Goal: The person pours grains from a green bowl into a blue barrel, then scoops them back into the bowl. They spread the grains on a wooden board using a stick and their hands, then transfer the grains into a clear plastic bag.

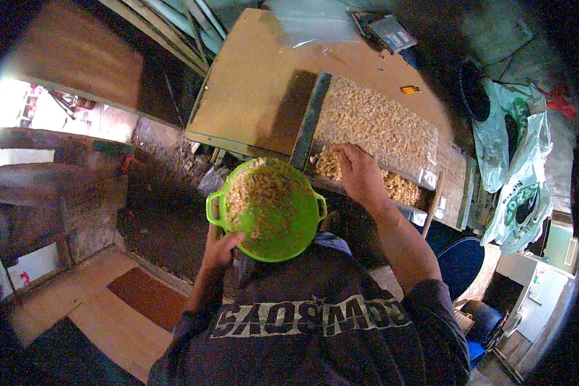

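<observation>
My left hand (pixel 223 247) grips the lower left rim of a green plastic colander (pixel 289 236) with two side handles. Pale flakes or shelled pieces lie inside it, mostly at its upper left, partly in shadow. My right hand (pixel 359 171) is over a narrow trough (pixel 333 186) of similar pieces along the near edge of a wooden tray; its fingers are curled, and whether they pinch any pieces cannot be told. Behind the trough, a broad layer of pale pieces (pixel 376 120) covers the tray's flat board.
The tray stands on a tan tabletop (pixel 246 82), with a small orange object (pixel 410 89) and a flat box (pixel 393 34) farther back. A wooden stick (pixel 433 205) leans at the tray's right end. Plastic bags (pixel 516 193) hang at the right. Wooden strips (pixel 164 36) lie at the upper left.
</observation>
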`<state>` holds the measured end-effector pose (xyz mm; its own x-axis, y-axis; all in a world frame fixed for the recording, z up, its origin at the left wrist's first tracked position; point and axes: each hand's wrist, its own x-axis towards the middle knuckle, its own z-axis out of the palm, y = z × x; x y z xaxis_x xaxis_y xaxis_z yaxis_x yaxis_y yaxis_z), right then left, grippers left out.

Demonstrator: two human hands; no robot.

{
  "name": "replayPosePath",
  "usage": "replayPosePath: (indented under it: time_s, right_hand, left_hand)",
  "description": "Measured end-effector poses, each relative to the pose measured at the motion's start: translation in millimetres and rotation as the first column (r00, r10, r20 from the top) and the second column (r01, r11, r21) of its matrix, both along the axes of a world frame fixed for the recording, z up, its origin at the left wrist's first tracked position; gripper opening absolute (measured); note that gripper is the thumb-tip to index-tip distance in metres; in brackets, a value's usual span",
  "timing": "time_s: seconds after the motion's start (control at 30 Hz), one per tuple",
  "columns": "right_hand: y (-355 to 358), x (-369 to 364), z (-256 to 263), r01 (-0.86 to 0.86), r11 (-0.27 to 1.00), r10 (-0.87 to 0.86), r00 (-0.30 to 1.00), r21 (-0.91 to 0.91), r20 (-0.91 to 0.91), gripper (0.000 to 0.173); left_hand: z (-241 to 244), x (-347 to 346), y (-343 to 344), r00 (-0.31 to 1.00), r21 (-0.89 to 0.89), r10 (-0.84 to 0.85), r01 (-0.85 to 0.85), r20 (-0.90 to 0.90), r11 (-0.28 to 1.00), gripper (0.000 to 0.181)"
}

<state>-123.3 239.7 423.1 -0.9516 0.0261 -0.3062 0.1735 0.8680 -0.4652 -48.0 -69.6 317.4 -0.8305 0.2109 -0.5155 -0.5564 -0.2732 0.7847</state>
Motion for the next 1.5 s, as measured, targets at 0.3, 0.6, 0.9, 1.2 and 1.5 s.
replayPosePath:
  time_s: [0.3,0.6,0.9,1.2,1.5]
  right_hand:
    - [4.8,5.0,-64.8,-0.141,0.989,0.125,0.963,-0.051,-0.238,0.028]
    - [3.7,6.0,-2.0,0.005,0.995,-0.004,1.000,-0.104,0.015,0.027]
    - [24.3,22.6,-42.5,-0.151,0.988,0.153,0.962,0.026,-0.225,0.028]
    - [57.8,45.8,-53.9,0.042,0.998,-0.033,0.987,0.052,-0.155,0.027]
    - [61.0,42.9,-41.7,-0.209,0.977,0.209,0.919,0.037,-0.333,0.029]
  left_hand:
    - [-0.4,1.3,-3.3,0.999,-0.058,-0.027,0.025,-0.023,0.998,0.097]
    - [-13.1,6.6,-11.8,0.998,-0.076,-0.060,0.057,-0.036,0.996,0.096]
    - [-2.3,2.1,-0.1,0.999,-0.042,0.036,-0.038,-0.037,0.998,0.099]
    - [-14.7,9.4,-13.6,0.994,-0.105,0.043,-0.033,0.097,0.994,0.099]
    - [-2.2,10.4,-0.6,0.992,-0.137,0.086,-0.072,0.094,0.988,0.093]
